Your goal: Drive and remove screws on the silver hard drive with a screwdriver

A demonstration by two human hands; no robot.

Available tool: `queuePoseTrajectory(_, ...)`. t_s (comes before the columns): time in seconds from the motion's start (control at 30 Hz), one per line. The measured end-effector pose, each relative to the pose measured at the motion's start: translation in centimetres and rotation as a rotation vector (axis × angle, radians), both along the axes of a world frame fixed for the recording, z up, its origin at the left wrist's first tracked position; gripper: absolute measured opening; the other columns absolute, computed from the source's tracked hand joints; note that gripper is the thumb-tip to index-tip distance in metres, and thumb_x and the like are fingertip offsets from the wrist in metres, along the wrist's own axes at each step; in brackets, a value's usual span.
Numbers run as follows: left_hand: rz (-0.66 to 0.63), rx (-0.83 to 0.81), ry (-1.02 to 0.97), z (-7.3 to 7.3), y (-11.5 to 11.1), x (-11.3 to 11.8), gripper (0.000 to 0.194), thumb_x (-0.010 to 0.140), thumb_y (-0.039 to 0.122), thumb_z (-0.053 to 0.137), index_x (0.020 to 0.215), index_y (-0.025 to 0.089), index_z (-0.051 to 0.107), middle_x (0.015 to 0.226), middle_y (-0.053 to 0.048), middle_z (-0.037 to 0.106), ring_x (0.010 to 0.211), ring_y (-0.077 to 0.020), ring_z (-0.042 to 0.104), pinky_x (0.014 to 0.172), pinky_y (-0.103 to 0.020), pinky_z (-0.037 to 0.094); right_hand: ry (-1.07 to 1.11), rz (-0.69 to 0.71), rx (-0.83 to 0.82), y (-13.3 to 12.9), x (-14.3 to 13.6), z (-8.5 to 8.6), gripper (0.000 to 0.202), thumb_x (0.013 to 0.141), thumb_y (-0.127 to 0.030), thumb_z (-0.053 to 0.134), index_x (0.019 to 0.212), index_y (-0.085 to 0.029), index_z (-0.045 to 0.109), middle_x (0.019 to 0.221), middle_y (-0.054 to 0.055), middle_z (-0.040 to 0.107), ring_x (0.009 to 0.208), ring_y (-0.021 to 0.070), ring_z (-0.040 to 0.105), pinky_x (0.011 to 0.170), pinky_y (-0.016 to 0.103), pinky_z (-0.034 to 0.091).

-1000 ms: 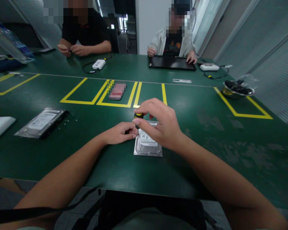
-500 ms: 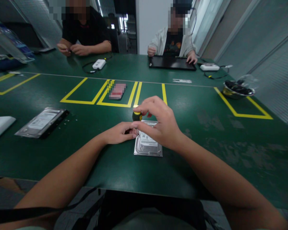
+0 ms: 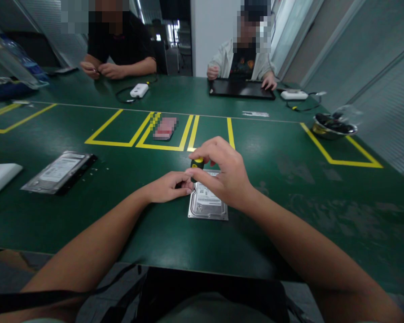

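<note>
A silver hard drive point(image 3: 207, 206) with a white label lies flat on the green table, partly covered by my hands. My right hand point(image 3: 224, 172) is closed around a short black and yellow screwdriver handle point(image 3: 198, 164), held above the drive's left side between thumb and fingers. The shaft and tip of the tool are hidden. My left hand point(image 3: 170, 186) rests on the table at the drive's left edge, its fingers closed together just below the handle. Whatever these fingertips pinch, I cannot make out.
Another hard drive point(image 3: 59, 170) lies to the left, with small bits beside it and a white object point(image 3: 0, 177) further left. A pixelated pink object point(image 3: 165, 128) lies within yellow tape. A bowl of dark items point(image 3: 335, 125) stands right. Two people sit opposite, one at a black panel point(image 3: 241, 89).
The screwdriver handle has shifted slightly right and tilted, and my right fingers have turned with it. My left hand and the hard drive stay where they were.
</note>
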State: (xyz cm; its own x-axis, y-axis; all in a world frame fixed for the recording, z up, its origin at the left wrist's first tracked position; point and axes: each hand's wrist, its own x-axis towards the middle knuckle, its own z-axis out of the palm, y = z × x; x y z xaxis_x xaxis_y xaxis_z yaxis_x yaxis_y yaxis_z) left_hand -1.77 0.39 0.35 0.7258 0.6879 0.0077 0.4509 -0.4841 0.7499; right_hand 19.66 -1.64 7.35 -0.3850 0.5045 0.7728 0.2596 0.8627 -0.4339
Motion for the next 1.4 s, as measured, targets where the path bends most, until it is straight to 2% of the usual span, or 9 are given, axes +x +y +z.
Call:
queuePoseTrajectory(0.2,0.015,-0.030,-0.010,-0.5,0.1,-0.2,0.023,0.090,0.036,0.057,0.091,0.014,0.061,0.083,-0.002,0.061,0.075,-0.0150,0.056,0.068,-0.027,0.045,-0.044,0.002,-0.004,-0.2,0.1,0.0,0.025,0.089,-0.018,0.056,0.112,-0.018,0.064,0.107,0.006,0.072,0.093,0.0159,0.064,0.082,0.033,0.050)
queuePoseTrajectory(0.3,0.004,-0.021,-0.005,-0.1,0.0,-0.1,0.021,0.090,0.035,0.057,0.090,0.014,0.061,0.083,-0.002,0.062,0.076,-0.0154,0.057,0.068,-0.026,0.044,-0.015,0.023,-0.010,-0.1,0.0,-0.1,0.021,0.087,-0.022,0.062,0.107,-0.017,0.066,0.104,0.007,0.070,0.096,0.0173,0.063,0.079,0.032,0.051)
queuePoseTrajectory(0.43,0.000,-0.019,-0.012,0.0,0.0,0.0,0.018,0.089,0.032,0.058,0.086,0.014,0.060,0.078,0.000,0.058,0.071,-0.0135,0.054,0.066,-0.025,0.042,0.024,-0.014,-0.006,0.0,-0.1,-0.2,0.015,0.086,-0.025,0.065,0.098,-0.017,0.068,0.093,0.005,0.067,0.088,0.0161,0.061,0.076,0.031,0.051)
queuePoseTrajectory(0.63,0.023,-0.038,-0.017,-0.7,0.1,-0.2,0.023,0.090,0.036,0.058,0.092,0.014,0.061,0.083,-0.002,0.061,0.074,-0.0142,0.054,0.067,-0.026,0.043,-0.003,-0.009,-0.039,-0.1,0.0,0.0,0.023,0.088,-0.016,0.056,0.109,-0.017,0.066,0.104,0.007,0.072,0.093,0.0161,0.064,0.080,0.032,0.050)
queuePoseTrajectory(0.73,0.012,-0.028,-0.018,-0.5,0.1,-0.2,0.023,0.090,0.036,0.058,0.091,0.013,0.061,0.081,-0.001,0.060,0.073,-0.0140,0.054,0.066,-0.026,0.043,0.027,0.024,-0.043,0.0,-0.1,-0.1,0.021,0.088,-0.021,0.060,0.106,-0.017,0.067,0.104,0.008,0.071,0.096,0.0176,0.064,0.078,0.033,0.051)
queuePoseTrajectory(0.87,-0.013,-0.010,-0.020,0.0,0.0,0.0,0.020,0.090,0.033,0.057,0.087,0.013,0.060,0.079,-0.001,0.059,0.072,-0.0136,0.055,0.066,-0.025,0.043,0.044,0.025,-0.034,0.1,-0.2,-0.3,0.021,0.085,-0.031,0.067,0.102,-0.018,0.068,0.097,0.006,0.068,0.089,0.0169,0.061,0.075,0.032,0.051)
queuePoseTrajectory(1.0,0.011,-0.036,-0.015,-0.5,0.2,-0.2,0.023,0.091,0.036,0.058,0.088,0.014,0.060,0.078,0.000,0.058,0.070,-0.0133,0.054,0.065,-0.025,0.042,0.033,0.012,-0.033,0.0,-0.3,-0.3,0.016,0.088,-0.026,0.063,0.102,-0.018,0.068,0.097,0.005,0.071,0.089,0.0158,0.062,0.077,0.032,0.050)
queuePoseTrajectory(1.2,0.027,-0.055,-0.018,-1.0,0.2,-0.4,0.026,0.090,0.039,0.059,0.092,0.013,0.060,0.081,-0.001,0.060,0.073,-0.0146,0.056,0.066,-0.026,0.045,0.032,-0.006,-0.056,-0.2,-0.3,-0.3,0.022,0.088,-0.018,0.057,0.109,-0.017,0.065,0.105,0.006,0.072,0.089,0.0149,0.064,0.078,0.032,0.051)
queuePoseTrajectory(1.4,0.012,-0.021,0.003,0.0,0.0,0.0,0.022,0.090,0.036,0.056,0.089,0.014,0.061,0.082,-0.002,0.062,0.074,-0.0152,0.057,0.069,-0.027,0.046,0.033,0.022,-0.037,0.0,-0.3,-0.3,0.020,0.086,-0.030,0.066,0.103,-0.018,0.066,0.100,0.007,0.068,0.094,0.0182,0.060,0.078,0.033,0.051)
